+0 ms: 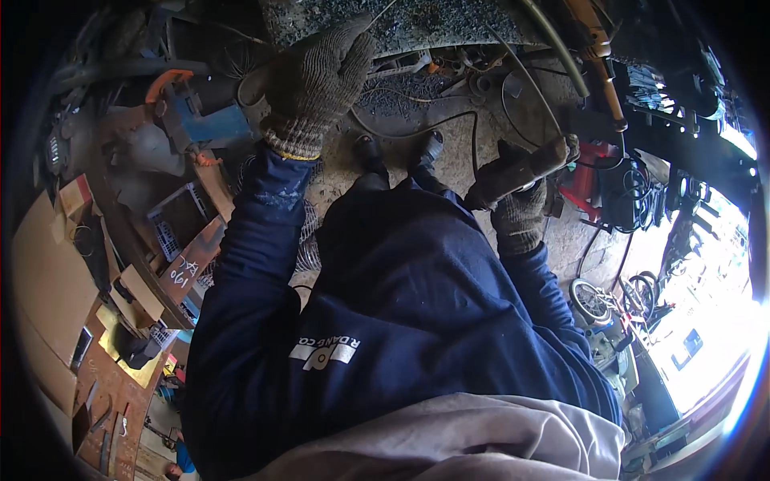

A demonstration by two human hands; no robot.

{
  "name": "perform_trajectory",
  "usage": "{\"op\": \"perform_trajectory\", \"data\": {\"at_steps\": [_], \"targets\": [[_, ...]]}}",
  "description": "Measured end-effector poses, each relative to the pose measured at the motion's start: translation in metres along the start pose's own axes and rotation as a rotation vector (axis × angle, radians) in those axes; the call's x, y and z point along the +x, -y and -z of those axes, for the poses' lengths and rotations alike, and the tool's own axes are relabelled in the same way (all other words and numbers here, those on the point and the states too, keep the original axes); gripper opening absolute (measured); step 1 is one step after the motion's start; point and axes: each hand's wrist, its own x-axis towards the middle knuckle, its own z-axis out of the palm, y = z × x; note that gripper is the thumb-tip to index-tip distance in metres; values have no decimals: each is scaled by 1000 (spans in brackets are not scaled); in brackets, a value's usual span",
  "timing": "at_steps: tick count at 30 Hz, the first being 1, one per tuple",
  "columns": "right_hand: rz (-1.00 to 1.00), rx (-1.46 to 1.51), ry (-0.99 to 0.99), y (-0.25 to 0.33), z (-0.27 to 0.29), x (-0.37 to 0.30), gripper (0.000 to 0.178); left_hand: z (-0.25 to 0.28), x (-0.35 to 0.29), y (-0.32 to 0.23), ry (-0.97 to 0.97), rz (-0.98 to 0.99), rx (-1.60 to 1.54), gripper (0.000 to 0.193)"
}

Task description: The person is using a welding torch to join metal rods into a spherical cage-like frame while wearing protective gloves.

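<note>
Gripping a tan-and-dark rod holder in the gloved right hand, right of centre and nearer than the table. Wrapping the fingers around the holder body; can't make out each finger, partly hidden behind the holder. Got a long thin rod running from the holder's right end toward far left, tip overlapping the table in view; can't tell touching or apart.

Holding the gloved left hand out at far left of centre, by the table's left end. Keeping the fingers close together, pointing far; can't tell about holding anything. See a thin pale strip just past the fingertips, contact unclear. Keeping both hands well apart.

Wearing a dark blue jacket, standing on a concrete floor. See a dark cable lying on the floor between the hands, dark grit spread over the tabletop.

To the left, see a blue machine with an orange guard, then cardboard and a rust-brown plate nearer. To the right, see a red stand just past the holder, plus a bicycle nearer and further right.
</note>
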Motion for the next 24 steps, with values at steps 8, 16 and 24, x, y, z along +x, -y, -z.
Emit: {"op": "perform_trajectory", "data": {"at_steps": [8,16,24], "targets": [[-22,-5,25,-7,-3,10,56,1,8,-11,26,35,-2,31],[153,-286,42,-3,-2,13,46,-7,2,0,21,23,64,32],[110,-68,43,1,-10,11,46,-5,3,-2,-15,-44,108,30]]}}
